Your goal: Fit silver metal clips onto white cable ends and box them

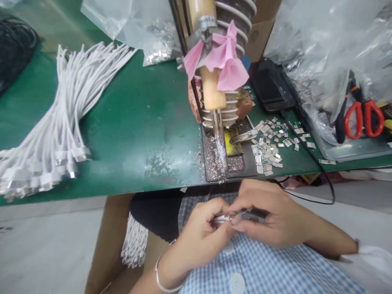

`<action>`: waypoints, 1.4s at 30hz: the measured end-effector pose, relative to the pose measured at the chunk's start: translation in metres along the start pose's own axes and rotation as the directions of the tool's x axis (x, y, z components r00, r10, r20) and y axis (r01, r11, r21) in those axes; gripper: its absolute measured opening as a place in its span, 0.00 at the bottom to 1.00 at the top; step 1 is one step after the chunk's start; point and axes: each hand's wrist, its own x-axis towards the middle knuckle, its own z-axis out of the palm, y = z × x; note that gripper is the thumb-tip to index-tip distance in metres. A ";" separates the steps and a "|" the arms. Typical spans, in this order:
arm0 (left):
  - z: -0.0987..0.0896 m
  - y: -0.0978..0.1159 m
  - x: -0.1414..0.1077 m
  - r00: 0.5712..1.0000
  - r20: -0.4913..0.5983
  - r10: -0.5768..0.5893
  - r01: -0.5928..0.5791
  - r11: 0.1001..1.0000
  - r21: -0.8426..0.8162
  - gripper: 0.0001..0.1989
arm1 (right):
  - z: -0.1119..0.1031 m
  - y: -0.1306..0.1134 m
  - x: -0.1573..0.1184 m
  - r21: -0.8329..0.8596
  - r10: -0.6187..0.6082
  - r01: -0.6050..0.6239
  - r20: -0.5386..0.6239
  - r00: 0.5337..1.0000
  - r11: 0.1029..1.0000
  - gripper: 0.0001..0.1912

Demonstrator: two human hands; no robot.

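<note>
Below the table edge, in front of my lap, my two hands meet fingertip to fingertip. My left hand (203, 234) is closed on the end of a white cable (222, 219). Thumb and index finger of my right hand (272, 214) pinch at the tip of that cable; any small part between them is too hidden to name. Just above the hands, a soldering iron (214, 90) with a wooden handle and pink cloth tied round it points down, its tip over a dark tray (211, 143). A yellow sponge (233, 141) lies beside the tip.
Small circuit boards (271, 141) lie scattered right of the tray. A bundle of white cables (70, 98) fills the left side. Further right are a phone (272, 87), red-handled pliers (364, 116) and plastic bags (330, 36). A cardboard box (105, 241) with more cables stands below.
</note>
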 end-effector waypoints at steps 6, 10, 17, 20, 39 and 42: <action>0.001 -0.004 0.000 1.000 0.013 0.026 -0.027 0.999 0.045 0.12 | 0.000 0.001 0.001 -0.026 -0.008 0.009 0.017 1.000 1.000 0.04; 0.001 -0.004 -0.001 0.999 0.038 -0.037 0.037 0.999 0.020 0.11 | -0.005 -0.001 0.003 -0.032 0.003 -0.003 0.016 1.000 0.999 0.04; 0.002 -0.007 -0.002 0.998 0.034 -0.054 0.054 0.999 -0.007 0.10 | -0.009 -0.001 0.002 -0.049 -0.006 0.009 0.058 0.998 0.999 0.04; 0.001 -0.006 -0.002 0.998 0.031 -0.056 0.056 0.998 -0.019 0.10 | -0.008 0.002 0.000 -0.072 -0.007 0.012 0.068 0.998 0.997 0.04; 0.008 -0.007 -0.003 0.986 0.072 -0.150 0.165 0.931 -0.325 0.04 | 0.002 0.014 -0.003 0.097 0.012 -0.019 0.068 0.998 0.995 0.05; 0.008 -0.009 -0.003 0.985 0.103 -0.141 0.166 0.940 -0.299 0.09 | 0.009 0.015 -0.002 0.060 0.003 -0.008 0.092 0.996 0.998 0.07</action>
